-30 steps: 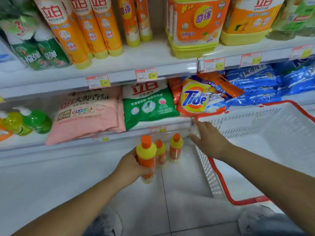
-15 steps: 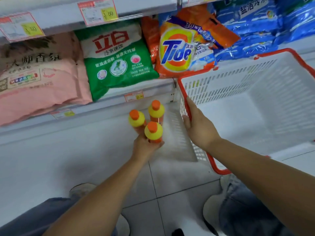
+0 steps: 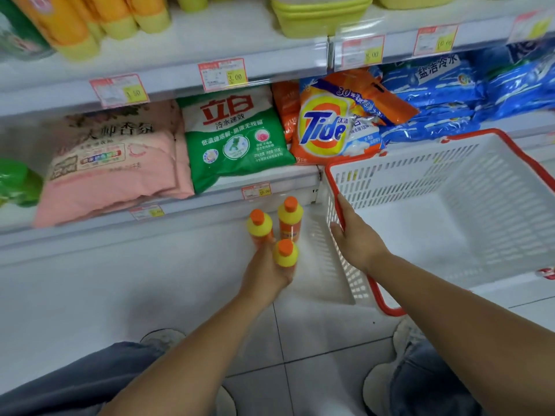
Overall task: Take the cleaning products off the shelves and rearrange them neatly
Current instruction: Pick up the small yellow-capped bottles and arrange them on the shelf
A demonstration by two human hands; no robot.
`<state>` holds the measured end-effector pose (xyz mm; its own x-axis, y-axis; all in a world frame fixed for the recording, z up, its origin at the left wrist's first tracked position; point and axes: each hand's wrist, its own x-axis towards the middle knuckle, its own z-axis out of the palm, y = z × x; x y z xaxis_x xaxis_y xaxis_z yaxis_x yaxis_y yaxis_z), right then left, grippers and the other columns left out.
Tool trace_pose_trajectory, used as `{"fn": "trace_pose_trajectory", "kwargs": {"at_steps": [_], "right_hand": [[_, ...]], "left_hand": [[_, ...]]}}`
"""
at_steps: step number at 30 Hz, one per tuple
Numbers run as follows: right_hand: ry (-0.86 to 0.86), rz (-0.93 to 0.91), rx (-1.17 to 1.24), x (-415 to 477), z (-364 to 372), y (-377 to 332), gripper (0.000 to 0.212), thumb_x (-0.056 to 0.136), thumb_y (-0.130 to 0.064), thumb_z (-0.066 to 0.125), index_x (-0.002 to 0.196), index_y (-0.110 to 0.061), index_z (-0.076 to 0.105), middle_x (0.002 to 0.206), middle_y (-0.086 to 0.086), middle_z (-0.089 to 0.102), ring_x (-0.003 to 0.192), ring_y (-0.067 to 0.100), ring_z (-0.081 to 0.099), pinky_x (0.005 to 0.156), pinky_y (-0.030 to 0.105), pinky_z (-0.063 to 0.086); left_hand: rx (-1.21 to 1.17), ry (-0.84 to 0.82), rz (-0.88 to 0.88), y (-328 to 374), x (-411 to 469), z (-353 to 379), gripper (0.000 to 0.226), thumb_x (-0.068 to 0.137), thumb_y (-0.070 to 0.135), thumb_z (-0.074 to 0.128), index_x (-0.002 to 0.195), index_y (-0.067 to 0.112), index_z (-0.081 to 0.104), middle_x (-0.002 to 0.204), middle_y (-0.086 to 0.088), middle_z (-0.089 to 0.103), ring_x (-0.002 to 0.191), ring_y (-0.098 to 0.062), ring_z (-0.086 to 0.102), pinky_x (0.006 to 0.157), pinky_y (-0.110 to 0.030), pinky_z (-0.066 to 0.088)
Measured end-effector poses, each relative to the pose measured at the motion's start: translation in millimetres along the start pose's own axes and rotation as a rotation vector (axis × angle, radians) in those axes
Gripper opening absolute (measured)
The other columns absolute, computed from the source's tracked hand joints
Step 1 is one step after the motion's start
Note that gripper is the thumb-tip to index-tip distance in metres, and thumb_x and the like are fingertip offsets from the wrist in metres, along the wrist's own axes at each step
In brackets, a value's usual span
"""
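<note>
Person crouched at the bottom of a shop shelf, both knees in blue jeans, pale shoes on the white tiled floor (image 3: 315,340).

Left hand (image 3: 267,274): wrapped round a small bottle (image 3: 285,253) with a yellow shoulder and an orange cap, held upright low in front of the shelf base. Seen from the back of the hand, so the fingers are mostly hidden behind the bottle.

Two more bottles of the same kind, the left bottle (image 3: 259,226) and the right bottle (image 3: 289,219), stand upright just beyond that hand, close together. Cannot tell whether the hand also touches the left one, or what they stand on.

Right hand (image 3: 356,238): on the near left edge of a white slatted basket (image 3: 450,163) with a red rim. The rim runs between thumb and fingers, thumb on the outer wall, fingers laid over the rim toward the inside. The basket sits just right of the three bottles, tilted up against the shelf front, nothing visible in it.

Lower shelf, left to right: pink bag (image 3: 111,175), green bag (image 3: 237,139), orange Tide bag (image 3: 327,130), heap of blue bags (image 3: 444,97). The bags lean and overlap.

Upper shelf: bottoms of tall orange bottles (image 3: 75,25) with yellow bases. Price tags (image 3: 223,74) are clipped along both shelf edges.
</note>
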<state>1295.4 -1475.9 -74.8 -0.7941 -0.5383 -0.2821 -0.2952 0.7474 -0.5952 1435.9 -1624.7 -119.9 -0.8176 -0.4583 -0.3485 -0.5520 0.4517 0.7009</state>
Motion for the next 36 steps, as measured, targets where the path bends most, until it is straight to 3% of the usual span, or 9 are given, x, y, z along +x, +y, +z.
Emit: {"fn": "trace_pose_trajectory", "kwargs": {"at_steps": [4, 8, 12, 15, 20, 23, 26, 33, 36], "right_hand": [[0.128, -0.066, -0.069, -4, -11, -25, 0.051, 0.101, -0.027, 0.051, 0.148, -0.015, 0.037, 0.143, 0.012, 0.049, 0.128, 0.029, 0.047, 0.105, 0.038, 0.038], [0.226, -0.254, 0.023, -4, -30, -73, 0.046, 0.1, -0.024, 0.053, 0.145, -0.019, 0.043, 0.143, 0.004, 0.049, 0.13, 0.021, 0.045, 0.105, 0.03, 0.035], [0.323, -0.427, 0.096, 10, -58, -131, 0.04, 0.101, -0.023, 0.053, 0.14, -0.021, 0.049, 0.135, -0.004, 0.052, 0.12, 0.004, 0.045, 0.099, 0.021, 0.036], [0.379, -0.51, 0.115, 33, -81, -175, 0.039, 0.101, -0.023, 0.051, 0.14, -0.022, 0.049, 0.132, -0.009, 0.052, 0.119, 0.002, 0.046, 0.092, 0.013, 0.031], [0.4, -0.595, 0.152, 95, -104, -241, 0.041, 0.103, -0.026, 0.048, 0.144, -0.025, 0.044, 0.141, -0.008, 0.047, 0.126, 0.009, 0.047, 0.106, 0.028, 0.038], [0.444, -0.606, 0.138, 143, -111, -270, 0.047, 0.102, -0.024, 0.05, 0.148, -0.019, 0.04, 0.146, 0.001, 0.047, 0.132, 0.016, 0.046, 0.109, 0.034, 0.039], [0.437, -0.549, 0.168, 200, -115, -299, 0.055, 0.101, -0.023, 0.051, 0.153, -0.019, 0.03, 0.149, 0.006, 0.043, 0.133, 0.021, 0.045, 0.106, 0.027, 0.034], [0.466, -0.351, 0.435, 298, -113, -331, 0.078, 0.099, -0.036, 0.057, 0.158, -0.024, 0.008, 0.152, 0.008, 0.044, 0.131, 0.032, 0.05, 0.109, 0.043, 0.041], [0.376, -0.303, 0.527, 327, -116, -331, 0.083, 0.09, -0.037, 0.069, 0.157, -0.021, 0.022, 0.154, 0.005, 0.043, 0.134, 0.028, 0.049, 0.112, 0.044, 0.039]], "left_hand": [[0.183, 0.098, 0.09, 22, -21, -42, 0.035, 0.081, 0.04, 0.062, 0.112, 0.029, 0.047, 0.104, 0.007, 0.058, 0.093, -0.018, 0.058, 0.079, -0.039, 0.053], [0.247, 0.367, 0.299, 58, -15, -104, 0.046, 0.089, 0.023, 0.062, 0.134, 0.025, 0.052, 0.127, 0.004, 0.052, 0.116, -0.017, 0.049, 0.093, -0.031, 0.047], [0.289, 0.64, 0.503, 100, 13, -184, 0.049, 0.089, 0.022, 0.066, 0.137, 0.017, 0.053, 0.136, -0.002, 0.051, 0.125, -0.02, 0.044, 0.106, -0.035, 0.037], [0.376, 0.7, 0.519, 117, 45, -232, 0.057, 0.094, 0.034, 0.062, 0.146, 0.018, 0.044, 0.152, -0.001, 0.04, 0.141, -0.02, 0.03, 0.118, -0.036, 0.023], [0.546, 0.623, 0.485, 110, 106, -277, 0.067, 0.099, 0.057, 0.039, 0.155, 0.025, 0.022, 0.164, 0.005, 0.012, 0.152, -0.014, 0.001, 0.124, -0.036, -0.001], [0.622, 0.665, 0.492, 93, 132, -277, 0.069, 0.093, 0.068, 0.024, 0.149, 0.028, 0.035, 0.156, 0.009, 0.033, 0.147, -0.015, 0.024, 0.119, -0.034, 0.011], [0.637, 0.836, 0.589, 82, 151, -274, 0.052, 0.093, 0.062, 0.037, 0.125, 0.027, 0.06, 0.125, 0.011, 0.061, 0.113, -0.015, 0.056, 0.097, -0.031, 0.029], [0.699, 1.012, 0.693, 79, 166, -271, 0.052, 0.096, 0.062, 0.037, 0.109, 0.022, 0.068, 0.109, 0.006, 0.068, 0.096, -0.018, 0.061, 0.086, -0.034, 0.036], [0.702, 0.981, 0.673, 79, 165, -272, 0.05, 0.096, 0.062, 0.04, 0.11, 0.023, 0.067, 0.11, 0.006, 0.067, 0.097, -0.018, 0.061, 0.086, -0.035, 0.036]]}}
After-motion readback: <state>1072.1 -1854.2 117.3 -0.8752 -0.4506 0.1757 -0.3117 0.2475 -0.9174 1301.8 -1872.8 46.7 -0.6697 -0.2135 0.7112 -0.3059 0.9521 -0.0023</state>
